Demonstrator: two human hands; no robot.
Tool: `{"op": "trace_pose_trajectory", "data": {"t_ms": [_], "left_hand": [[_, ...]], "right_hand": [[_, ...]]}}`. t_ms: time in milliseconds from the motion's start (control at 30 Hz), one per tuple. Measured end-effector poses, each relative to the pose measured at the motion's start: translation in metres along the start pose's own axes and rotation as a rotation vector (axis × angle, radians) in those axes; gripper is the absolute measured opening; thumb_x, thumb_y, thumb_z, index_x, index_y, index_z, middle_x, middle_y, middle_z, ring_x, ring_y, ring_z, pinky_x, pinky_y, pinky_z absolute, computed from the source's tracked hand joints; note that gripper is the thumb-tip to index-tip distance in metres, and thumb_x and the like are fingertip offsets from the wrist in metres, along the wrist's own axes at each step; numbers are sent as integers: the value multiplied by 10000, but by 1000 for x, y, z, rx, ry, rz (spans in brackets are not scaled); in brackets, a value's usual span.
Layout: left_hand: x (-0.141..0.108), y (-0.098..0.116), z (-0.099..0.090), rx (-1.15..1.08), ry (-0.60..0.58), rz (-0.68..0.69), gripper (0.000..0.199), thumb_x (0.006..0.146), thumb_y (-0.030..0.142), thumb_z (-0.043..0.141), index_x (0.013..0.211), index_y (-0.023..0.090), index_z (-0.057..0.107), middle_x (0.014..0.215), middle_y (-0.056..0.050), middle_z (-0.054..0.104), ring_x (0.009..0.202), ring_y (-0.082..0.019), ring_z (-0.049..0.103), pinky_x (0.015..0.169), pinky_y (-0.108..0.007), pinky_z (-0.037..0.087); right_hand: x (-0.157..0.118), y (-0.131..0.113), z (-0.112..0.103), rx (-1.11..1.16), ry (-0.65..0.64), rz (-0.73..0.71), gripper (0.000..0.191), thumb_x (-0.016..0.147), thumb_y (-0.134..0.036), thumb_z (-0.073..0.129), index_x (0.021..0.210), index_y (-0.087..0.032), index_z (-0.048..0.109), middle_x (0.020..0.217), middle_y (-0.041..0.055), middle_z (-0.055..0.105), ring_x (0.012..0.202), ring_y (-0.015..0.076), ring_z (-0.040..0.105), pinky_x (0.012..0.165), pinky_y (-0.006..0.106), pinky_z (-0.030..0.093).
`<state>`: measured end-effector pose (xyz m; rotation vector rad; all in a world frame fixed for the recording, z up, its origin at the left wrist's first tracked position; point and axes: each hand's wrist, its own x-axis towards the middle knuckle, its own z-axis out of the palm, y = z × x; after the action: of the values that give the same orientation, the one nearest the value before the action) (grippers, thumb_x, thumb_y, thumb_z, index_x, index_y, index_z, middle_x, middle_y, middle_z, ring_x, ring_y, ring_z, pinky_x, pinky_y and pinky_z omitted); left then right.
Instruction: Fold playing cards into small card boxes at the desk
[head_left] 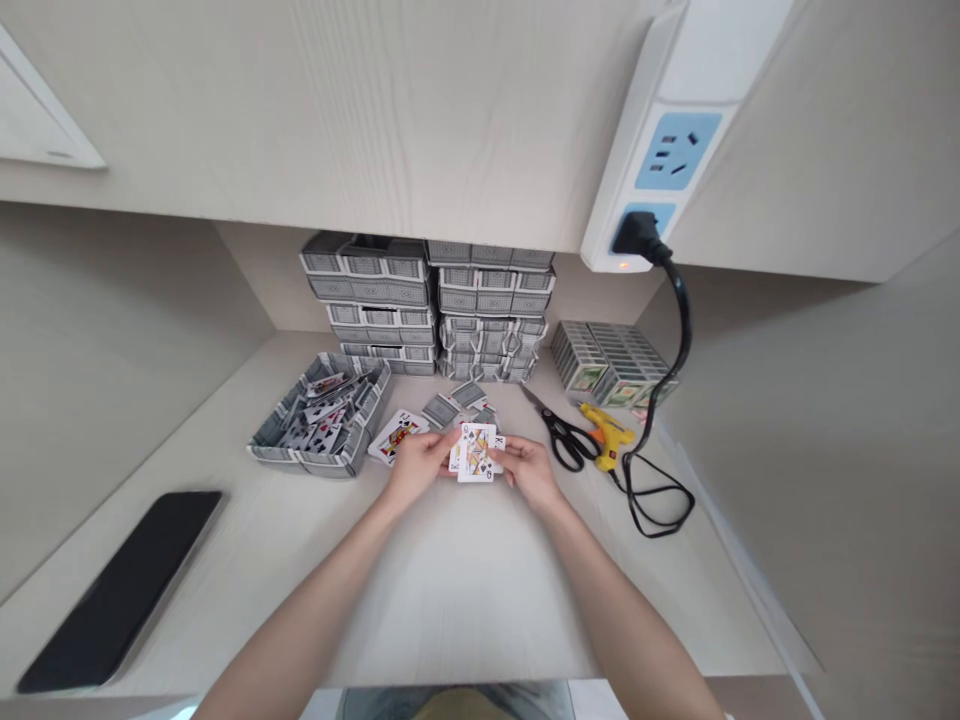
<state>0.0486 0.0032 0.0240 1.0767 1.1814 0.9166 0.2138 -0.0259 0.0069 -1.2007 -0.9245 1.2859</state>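
Pinching playing cards (477, 452) with left hand (421, 462) and right hand (531, 472).
Showing "Q" over "K", with scissors (556, 424) at three o'clock.

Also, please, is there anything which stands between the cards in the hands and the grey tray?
Nothing tall: between the held cards and the tray, the left hand comes first, then a face-up jack lying low beside the tray. The tray's raised side wall would also need clearing.
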Motion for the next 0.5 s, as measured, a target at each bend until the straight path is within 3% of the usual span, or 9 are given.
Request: {"op": "trace_pose_trajectory", "data": {"t_ms": [133,300,500], "left_hand": [[-2,4,-1,-86,-62,-33,362,571,465,676,635,114,620,588,-16,658,606,-201,641,590,-337,540],[-7,10,-8,-160,-216,-81,344,598,345,710,830,96,663,772,-75,702,748,-209,654,736,-358,530],[-6,8,-11,-170,-322,-132,364,615,306,720,909,98,667,917,-101,688,862,-213,637,796,-345,521]], "right_hand": [[0,-4,-1,9,31,16,317,498,-324,754,717,-112,669,538,5,615,304,27,326,293,181,200],[-1,-6,-3,9,53,11,345,503,-337,754,748,-107,677,572,18,633,313,24,322,297,182,208],[-2,-7,-3,9,76,11,342,494,-333,757,738,-105,683,557,16,627,312,26,320,298,183,209]]}}
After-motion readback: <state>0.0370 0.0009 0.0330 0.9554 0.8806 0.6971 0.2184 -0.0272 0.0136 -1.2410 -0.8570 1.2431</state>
